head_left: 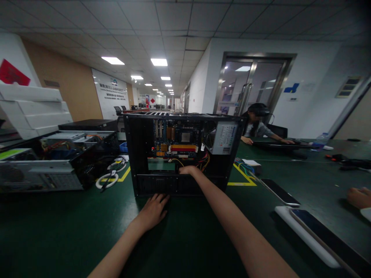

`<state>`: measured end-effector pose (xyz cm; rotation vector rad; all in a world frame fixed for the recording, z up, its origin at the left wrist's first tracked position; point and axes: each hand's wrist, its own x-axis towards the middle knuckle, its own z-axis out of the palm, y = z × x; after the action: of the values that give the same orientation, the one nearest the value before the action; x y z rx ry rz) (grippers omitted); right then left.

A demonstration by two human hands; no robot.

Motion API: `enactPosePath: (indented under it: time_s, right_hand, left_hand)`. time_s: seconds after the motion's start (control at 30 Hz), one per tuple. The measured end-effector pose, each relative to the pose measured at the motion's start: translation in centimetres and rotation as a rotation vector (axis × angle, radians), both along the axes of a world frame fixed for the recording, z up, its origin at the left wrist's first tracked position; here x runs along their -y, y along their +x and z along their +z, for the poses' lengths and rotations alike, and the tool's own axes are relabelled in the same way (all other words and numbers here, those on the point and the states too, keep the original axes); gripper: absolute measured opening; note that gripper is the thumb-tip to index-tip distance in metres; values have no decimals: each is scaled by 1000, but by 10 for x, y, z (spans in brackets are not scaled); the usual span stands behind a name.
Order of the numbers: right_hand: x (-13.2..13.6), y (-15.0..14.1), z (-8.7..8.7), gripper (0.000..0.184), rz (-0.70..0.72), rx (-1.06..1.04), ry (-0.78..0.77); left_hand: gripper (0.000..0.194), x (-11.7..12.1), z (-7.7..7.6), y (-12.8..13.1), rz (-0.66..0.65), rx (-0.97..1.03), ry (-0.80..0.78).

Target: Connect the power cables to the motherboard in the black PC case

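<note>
An open black computer case [182, 185] stands upright on the green table in front of me, its inside facing me. A motherboard [185, 137] with red and yellow memory slots is mounted inside, and a labelled power supply [225, 138] sits at its upper right. My left hand [153, 210] lies on the table with fingers spread, the fingertips at the case's lower edge. Into the lower middle of the case reaches my right hand [188, 170], below the motherboard and beside thin coloured cables [205, 161]. Its fingers are mostly hidden, so whatever it may hold does not show.
Another opened computer case [55, 170] lies at left, beside a coiled white cable [107, 180]. White boxes [34, 110] are stacked behind it. At right are dark phones [279, 191] and a white slab [304, 235]. A co-worker [257, 123] sits across; another person's hand [359, 197] rests at far right.
</note>
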<state>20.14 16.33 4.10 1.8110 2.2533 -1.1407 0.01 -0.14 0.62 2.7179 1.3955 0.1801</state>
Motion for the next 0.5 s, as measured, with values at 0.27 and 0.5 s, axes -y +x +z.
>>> enactPosePath:
  time_s: [0.27, 0.5]
  right_hand:
    - [10, -2, 10, 14, 73, 186, 37]
    - [12, -3, 13, 26, 102, 187, 90]
  left_hand:
    - [54, -3, -4, 0, -13, -3, 13]
    - [54, -3, -3, -1, -6, 7, 2]
